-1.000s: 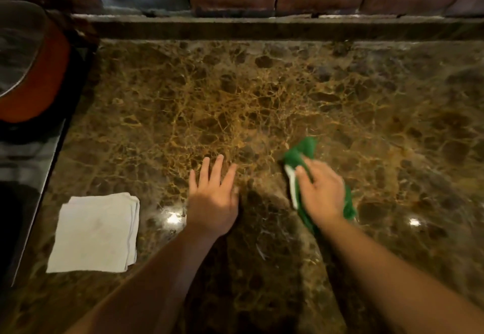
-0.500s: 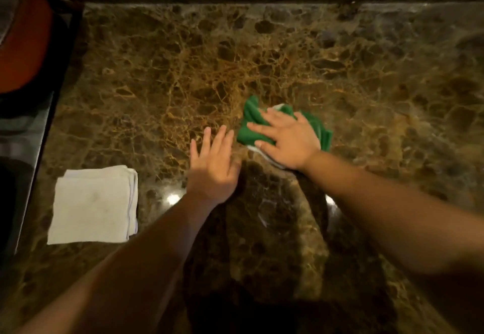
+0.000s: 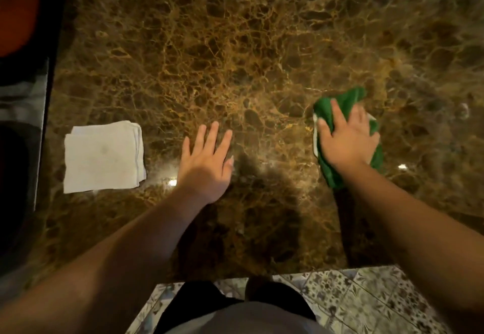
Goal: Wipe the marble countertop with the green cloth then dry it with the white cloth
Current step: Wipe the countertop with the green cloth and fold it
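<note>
The brown veined marble countertop (image 3: 214, 53) fills most of the view. My right hand (image 3: 348, 140) presses a crumpled green cloth (image 3: 340, 103) flat against the stone at the right, fingers spread over it, and most of the cloth lies hidden under the palm. My left hand (image 3: 207, 160) rests flat on the counter near the middle, fingers apart and holding nothing. A folded white cloth (image 3: 103, 157) lies on the counter to the left of my left hand, untouched.
A dark stovetop (image 3: 21, 113) borders the counter on the left, with a red-orange pot (image 3: 15, 11) on it at the top left. The counter's front edge runs along the bottom, with patterned floor tiles (image 3: 353, 299) and my legs below.
My right hand has swept the green cloth from beside my left hand out to the right. The view has tilted down, so the counter's front edge and the floor now show.
</note>
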